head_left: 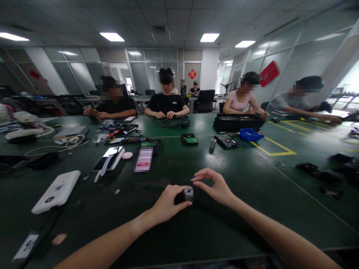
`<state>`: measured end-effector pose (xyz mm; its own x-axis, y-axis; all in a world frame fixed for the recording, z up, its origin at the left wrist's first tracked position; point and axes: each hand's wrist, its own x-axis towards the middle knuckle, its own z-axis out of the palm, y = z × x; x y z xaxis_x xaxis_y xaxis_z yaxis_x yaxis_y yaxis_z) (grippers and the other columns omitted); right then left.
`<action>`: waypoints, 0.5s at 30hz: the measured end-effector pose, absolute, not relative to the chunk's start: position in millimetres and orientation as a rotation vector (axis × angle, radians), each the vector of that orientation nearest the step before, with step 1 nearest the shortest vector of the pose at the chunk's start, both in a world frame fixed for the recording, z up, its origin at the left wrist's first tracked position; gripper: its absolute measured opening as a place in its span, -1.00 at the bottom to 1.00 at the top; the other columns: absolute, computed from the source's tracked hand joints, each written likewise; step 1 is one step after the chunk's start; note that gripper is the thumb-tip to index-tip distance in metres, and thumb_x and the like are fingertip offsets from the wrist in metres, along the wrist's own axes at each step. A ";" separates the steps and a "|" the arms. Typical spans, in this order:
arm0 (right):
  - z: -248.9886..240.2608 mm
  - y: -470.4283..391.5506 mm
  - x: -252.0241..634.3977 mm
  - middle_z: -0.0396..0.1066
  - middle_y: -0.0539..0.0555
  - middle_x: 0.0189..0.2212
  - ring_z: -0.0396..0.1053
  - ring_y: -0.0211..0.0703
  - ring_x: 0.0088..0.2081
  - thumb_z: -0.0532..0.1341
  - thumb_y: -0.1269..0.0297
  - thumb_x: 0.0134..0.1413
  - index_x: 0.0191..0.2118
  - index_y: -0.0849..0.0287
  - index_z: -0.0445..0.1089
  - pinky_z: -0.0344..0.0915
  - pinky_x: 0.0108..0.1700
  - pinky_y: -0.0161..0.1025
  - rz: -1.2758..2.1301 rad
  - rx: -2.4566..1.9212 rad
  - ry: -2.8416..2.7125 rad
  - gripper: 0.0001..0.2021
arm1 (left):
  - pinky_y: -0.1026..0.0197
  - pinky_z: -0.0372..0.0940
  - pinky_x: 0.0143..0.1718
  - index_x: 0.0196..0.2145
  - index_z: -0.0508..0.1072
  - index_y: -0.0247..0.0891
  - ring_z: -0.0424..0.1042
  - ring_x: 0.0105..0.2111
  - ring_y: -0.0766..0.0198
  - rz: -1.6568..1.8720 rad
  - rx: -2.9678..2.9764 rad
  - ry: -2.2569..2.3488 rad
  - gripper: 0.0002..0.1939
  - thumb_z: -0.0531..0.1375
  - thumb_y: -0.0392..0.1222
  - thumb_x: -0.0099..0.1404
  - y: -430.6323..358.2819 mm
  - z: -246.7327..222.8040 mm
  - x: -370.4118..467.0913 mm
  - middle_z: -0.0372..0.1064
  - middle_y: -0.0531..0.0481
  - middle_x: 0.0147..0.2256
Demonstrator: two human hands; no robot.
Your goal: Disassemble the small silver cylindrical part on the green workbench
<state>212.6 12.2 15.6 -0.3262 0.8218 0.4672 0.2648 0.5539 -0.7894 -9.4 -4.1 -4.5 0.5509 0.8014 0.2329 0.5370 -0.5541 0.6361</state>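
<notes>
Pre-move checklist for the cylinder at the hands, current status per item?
1. Left thumb and finger on it: ok, left hand grips the near metal cylinder.
2. Holed end up: ok.
3. Right hand gripping too: not ok, fingers parted close by.
4. Base flat on table: cannot tell, underside hidden.
5. Second cylinder out of the hands' way: ok, stands farther off by a hard drive.

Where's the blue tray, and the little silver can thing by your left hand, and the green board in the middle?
Blue tray [250, 135]: head view, its front wall.
Small metal cylinder [189, 192]: head view, its top.
Green board [191, 140]: head view, its face.
</notes>
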 end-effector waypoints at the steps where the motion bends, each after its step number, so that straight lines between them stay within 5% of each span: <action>1: 12.1 16.6 219.9 0.53 0.10 -0.25 0.51 -0.12 -0.21 0.31 0.22 0.05 -0.16 0.17 0.42 0.39 -0.06 -0.09 0.801 -0.875 -1.890 -0.77 | 0.12 0.21 -0.07 0.03 0.40 -0.10 0.39 -0.13 0.14 0.695 2.286 1.077 -0.58 0.28 -0.06 0.21 -4.2 -3.5 -9.3 0.46 0.01 -0.09; 6: -3.3 31.7 248.5 0.54 0.14 -0.26 0.53 -0.09 -0.21 0.32 0.18 0.02 -0.14 0.22 0.45 0.41 -0.04 -0.08 1.011 -0.848 -2.116 -0.70 | 0.12 0.19 -0.04 0.06 0.37 -0.06 0.38 -0.10 0.13 0.699 2.266 1.076 -0.55 0.28 -0.05 0.21 -4.7 -2.4 -9.7 0.45 0.03 -0.06; 11: 0.5 35.4 255.0 0.49 0.12 -0.10 0.31 0.08 0.11 0.42 0.16 -0.16 -0.09 0.07 0.49 0.27 0.10 0.10 0.754 -0.868 -2.274 -0.58 | 0.11 0.19 -0.02 0.06 0.37 -0.08 0.38 -0.08 0.12 0.698 2.274 1.057 -0.54 0.28 -0.07 0.21 -4.8 -2.4 -9.7 0.44 0.02 -0.02; 15: 0.1 37.1 255.2 0.55 0.09 -0.20 0.35 0.05 0.05 0.43 0.17 -0.17 -0.17 0.06 0.53 0.31 0.06 0.07 0.743 -0.836 -2.272 -0.65 | 0.10 0.18 -0.01 0.07 0.36 -0.08 0.38 -0.06 0.11 0.697 2.280 1.056 -0.54 0.27 -0.07 0.22 -4.7 -1.4 -9.2 0.44 0.00 -0.01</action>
<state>255.2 37.1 0.1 -0.6220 0.7068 0.3370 0.3711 0.6451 -0.6679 -9.2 -4.7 -1.4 0.5618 0.7951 0.2285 0.5229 -0.5553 0.6467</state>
